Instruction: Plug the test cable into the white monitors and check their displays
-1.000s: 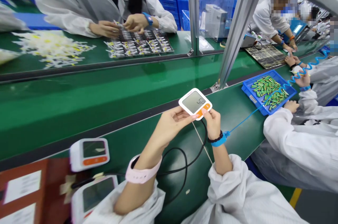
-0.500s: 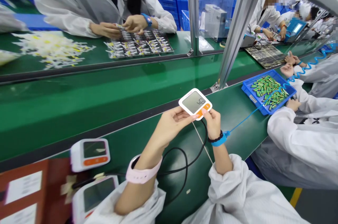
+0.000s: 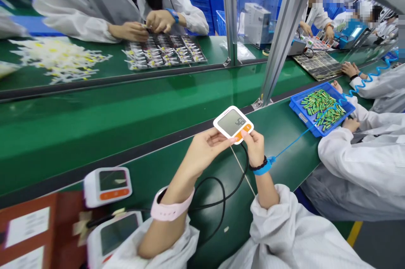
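Barely shifted, both hands, left (image 3: 205, 150) and right (image 3: 254, 147), pinch the white monitor (image 3: 233, 122) (display lit).

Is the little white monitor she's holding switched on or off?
On. The white monitor, held between the left hand and right hand, shows dark digits on its grey screen; the exact reading is too small to be sure of.

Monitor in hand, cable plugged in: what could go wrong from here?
1. The white monitor is held off the bench only by fingertips of the left hand and right hand; a slip could drop it onto the green bench.
2. The black cable loops loosely under the forearms; a sleeve could snag it and tug the unit.
3. The blue wrist-strap cord runs across the bench toward the blue tray; a neighbour's arm might catch it.
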`<state>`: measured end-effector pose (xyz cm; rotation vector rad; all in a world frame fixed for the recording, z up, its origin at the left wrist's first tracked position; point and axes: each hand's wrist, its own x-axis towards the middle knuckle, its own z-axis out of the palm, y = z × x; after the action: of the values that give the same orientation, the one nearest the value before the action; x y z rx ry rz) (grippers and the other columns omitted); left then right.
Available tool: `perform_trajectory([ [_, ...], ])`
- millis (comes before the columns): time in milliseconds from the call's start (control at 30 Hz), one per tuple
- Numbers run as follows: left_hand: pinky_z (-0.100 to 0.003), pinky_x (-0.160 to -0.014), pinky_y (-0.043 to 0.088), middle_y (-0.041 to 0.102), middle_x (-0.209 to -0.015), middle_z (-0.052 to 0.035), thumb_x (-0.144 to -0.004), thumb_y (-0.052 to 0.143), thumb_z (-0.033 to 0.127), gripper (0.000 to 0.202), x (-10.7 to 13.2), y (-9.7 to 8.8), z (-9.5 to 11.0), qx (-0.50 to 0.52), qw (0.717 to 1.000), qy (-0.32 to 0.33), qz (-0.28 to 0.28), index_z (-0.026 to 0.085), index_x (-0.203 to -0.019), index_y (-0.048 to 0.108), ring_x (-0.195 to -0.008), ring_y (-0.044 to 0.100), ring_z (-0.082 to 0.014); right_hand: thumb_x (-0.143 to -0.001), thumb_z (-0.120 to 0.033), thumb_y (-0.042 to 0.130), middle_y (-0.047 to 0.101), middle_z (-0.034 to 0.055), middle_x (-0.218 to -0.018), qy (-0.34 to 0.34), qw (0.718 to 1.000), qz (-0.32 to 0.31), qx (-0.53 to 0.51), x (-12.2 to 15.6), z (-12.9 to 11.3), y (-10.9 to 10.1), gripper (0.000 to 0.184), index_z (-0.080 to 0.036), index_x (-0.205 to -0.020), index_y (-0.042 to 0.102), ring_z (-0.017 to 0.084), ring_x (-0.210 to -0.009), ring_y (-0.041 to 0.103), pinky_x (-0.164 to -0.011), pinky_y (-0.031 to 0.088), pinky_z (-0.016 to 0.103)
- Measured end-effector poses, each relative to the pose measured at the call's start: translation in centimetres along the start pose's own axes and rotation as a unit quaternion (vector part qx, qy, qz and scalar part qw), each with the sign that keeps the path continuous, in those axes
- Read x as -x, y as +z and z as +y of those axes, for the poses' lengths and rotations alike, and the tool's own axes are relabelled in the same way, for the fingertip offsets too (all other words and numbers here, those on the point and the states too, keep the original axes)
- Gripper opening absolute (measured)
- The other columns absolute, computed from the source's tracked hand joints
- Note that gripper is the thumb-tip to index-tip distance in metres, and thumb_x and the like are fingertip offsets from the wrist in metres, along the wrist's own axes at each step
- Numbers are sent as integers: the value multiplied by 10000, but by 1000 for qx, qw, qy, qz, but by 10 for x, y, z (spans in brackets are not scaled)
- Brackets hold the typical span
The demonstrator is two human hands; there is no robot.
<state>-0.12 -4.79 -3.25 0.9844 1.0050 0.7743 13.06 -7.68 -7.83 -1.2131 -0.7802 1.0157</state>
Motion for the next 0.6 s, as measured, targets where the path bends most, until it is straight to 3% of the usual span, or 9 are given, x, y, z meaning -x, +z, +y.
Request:
perform_trajectory([
  [600,-274,-837,566,715,-983,-102,-473,897,313,614,-1,0,-1,4,1000,1,1,93,-1011,697,-878,679,-206,-723,-438,661,713,47,-825,0,1000,2,3,-1,4,-1,352,-116,-847,731,160,-763,636,-724,514,265],
])
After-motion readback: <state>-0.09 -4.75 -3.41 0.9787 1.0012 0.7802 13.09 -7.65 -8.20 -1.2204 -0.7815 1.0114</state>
